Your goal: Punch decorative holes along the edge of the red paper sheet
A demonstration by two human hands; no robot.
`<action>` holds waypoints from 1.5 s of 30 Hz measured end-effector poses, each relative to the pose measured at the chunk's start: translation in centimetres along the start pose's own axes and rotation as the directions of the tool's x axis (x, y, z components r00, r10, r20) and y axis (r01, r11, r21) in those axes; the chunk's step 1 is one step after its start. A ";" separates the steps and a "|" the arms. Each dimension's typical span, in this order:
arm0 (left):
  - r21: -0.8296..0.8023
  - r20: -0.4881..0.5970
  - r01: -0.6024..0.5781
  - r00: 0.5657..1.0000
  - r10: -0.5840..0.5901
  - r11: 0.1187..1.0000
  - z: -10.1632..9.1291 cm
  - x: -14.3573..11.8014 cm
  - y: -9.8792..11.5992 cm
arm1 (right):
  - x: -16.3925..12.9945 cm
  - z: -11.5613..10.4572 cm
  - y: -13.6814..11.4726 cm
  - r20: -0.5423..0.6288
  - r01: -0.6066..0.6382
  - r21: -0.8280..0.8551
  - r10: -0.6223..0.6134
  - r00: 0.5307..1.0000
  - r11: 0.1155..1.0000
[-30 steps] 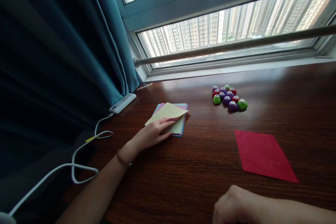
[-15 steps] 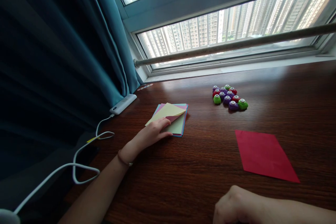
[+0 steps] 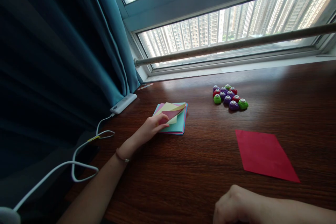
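My left hand pinches sheets of coloured paper between thumb and fingers. Pale yellow paper and a pink sheet are lifted and bent over at the hand. Beneath them lies a stack of square paper with a light blue sheet uppermost and pink edges below. My right hand rests at the bottom edge of the view with its fingers curled in. Its fingertips are out of sight, so I cannot tell whether it holds anything. Beyond it a single red sheet lies flat on the table.
Several purple, red and green knob-like pieces with white tops stand grouped on the dark wooden table. A white device with a white cable sits by the blue curtain. A window with a rail runs behind.
My left hand has drawn the yellow and pink paper slightly towards the left, and a light blue sheet now shows on the stack. My right hand stays where it was.
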State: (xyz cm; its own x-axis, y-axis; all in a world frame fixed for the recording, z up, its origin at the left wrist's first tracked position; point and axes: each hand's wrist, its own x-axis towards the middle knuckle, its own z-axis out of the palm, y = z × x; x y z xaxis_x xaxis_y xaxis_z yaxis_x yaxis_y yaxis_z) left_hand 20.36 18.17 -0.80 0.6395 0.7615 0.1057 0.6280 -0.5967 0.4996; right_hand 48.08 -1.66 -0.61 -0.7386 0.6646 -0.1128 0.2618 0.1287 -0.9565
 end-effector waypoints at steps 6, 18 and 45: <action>0.017 -0.071 0.071 0.995 -0.070 0.997 0.1 -0.2 -0.1 | -0.1 0.1 -0.1 -0.017 0.039 0.008 -0.039 0.999 0.999; 0.052 0.025 -0.051 0.998 0.049 0.997 0.2 -0.2 -0.9 | 0.2 0.3 0.6 0.017 0.061 -0.020 -0.060 0.998 0.998; -0.564 -0.069 0.272 0.925 -0.373 0.780 0.5 0.2 -2.8 | -0.1 -0.3 0.0 0.045 -0.032 -0.009 0.032 0.998 0.999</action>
State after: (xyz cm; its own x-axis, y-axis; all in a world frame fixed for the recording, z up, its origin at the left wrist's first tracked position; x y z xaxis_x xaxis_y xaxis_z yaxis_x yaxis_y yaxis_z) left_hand 18.96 19.84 -2.63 0.3272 0.9445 -0.0290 0.4135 -0.1155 0.9032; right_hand 48.36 -1.52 -0.52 -0.7570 0.6346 -0.1557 0.2906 0.1136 -0.9501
